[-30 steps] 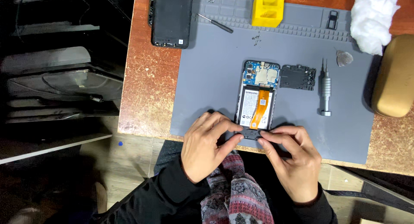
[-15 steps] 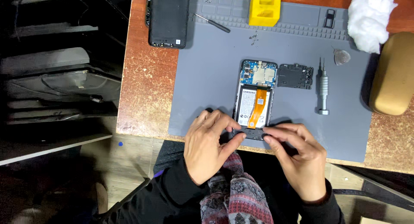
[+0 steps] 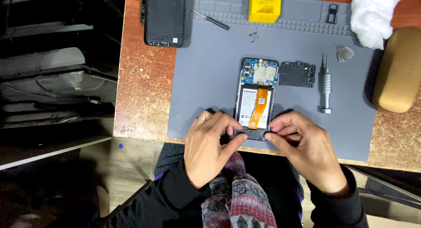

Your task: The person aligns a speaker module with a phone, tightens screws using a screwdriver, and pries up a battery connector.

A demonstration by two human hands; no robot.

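Pinching the bottom edge of the opened smartphone point(image 3: 257, 96) from both sides: left hand point(image 3: 209, 144) and right hand point(image 3: 307, 147), fingertips closed on it, mid-mat. Metal screwdriver point(image 3: 325, 85) at 3 o'clock; detached back cover point(image 3: 165, 17) at 10 o'clock.

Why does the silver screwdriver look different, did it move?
No. The silver screwdriver lies in the same spot on the grey mat, right of the small black cover. Only the head camera shifted a little.

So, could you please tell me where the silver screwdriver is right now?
In the head view the silver screwdriver lies upright on the grey mat, right of the opened phone and beside the black cover plate.
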